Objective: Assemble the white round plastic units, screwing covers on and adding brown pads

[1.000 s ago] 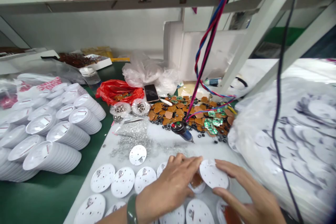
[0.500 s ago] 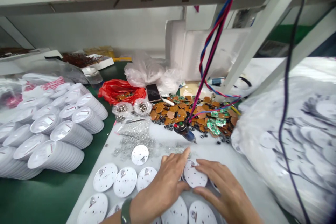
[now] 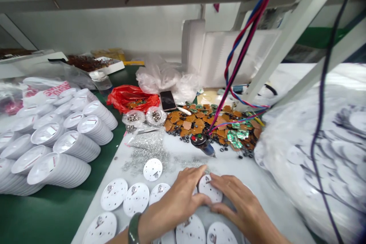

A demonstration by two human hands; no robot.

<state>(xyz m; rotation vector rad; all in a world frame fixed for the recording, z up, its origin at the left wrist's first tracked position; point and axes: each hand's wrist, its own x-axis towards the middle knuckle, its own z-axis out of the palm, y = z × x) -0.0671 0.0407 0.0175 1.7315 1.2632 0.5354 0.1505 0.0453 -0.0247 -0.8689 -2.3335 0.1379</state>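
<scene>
A round white plastic disc [image 3: 209, 189], with small holes and a metal piece near its top edge, lies between my two hands. My left hand [image 3: 185, 190] is at its left side, with thumb and index finger against the rim. Across from it, my right hand [image 3: 238, 198] holds the right edge between fingers and thumb. More white discs [image 3: 136, 199] with metal pieces are laid in rows on the pale work surface, some partly hidden under my left arm. A separate disc [image 3: 153, 169] sits further up, beside scattered small metal parts [image 3: 148, 150].
A dark electric screwdriver [image 3: 203, 145] hangs on twisted wires beyond my hands. Behind it are piled brown and green circuit boards [image 3: 200, 122]. Stacked white cups [image 3: 61, 169] stand left, near a red bag [image 3: 130, 97] and a phone [image 3: 167, 100]. A big plastic bag [image 3: 288, 183] of discs bulges at right.
The disc between my hands has turned, so its metal piece now shows near the top. My left thumb has moved up against its rim. The view has shifted slightly.
</scene>
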